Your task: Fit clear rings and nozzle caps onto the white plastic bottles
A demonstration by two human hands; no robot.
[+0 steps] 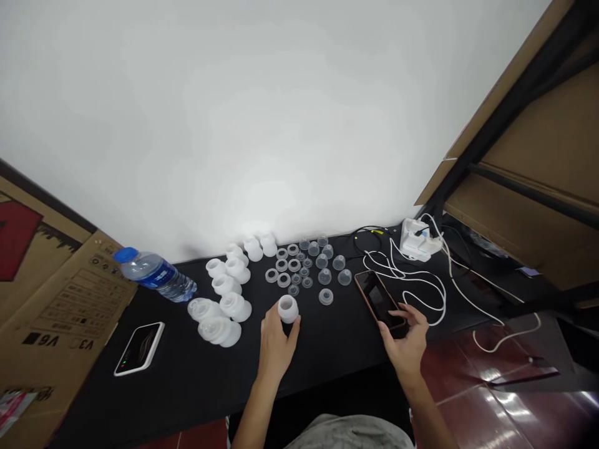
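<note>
Smartphone (378, 299) and cable (442, 299) obstruct right hand (405, 343)

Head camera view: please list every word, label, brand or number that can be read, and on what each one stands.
"V6": printed on the cardboard
"V3": printed on the same cardboard, beside "V6"
Blue label on the water bottle: too blurred to read
Small printed lines on the cardboard above these marks: too small to read
</note>
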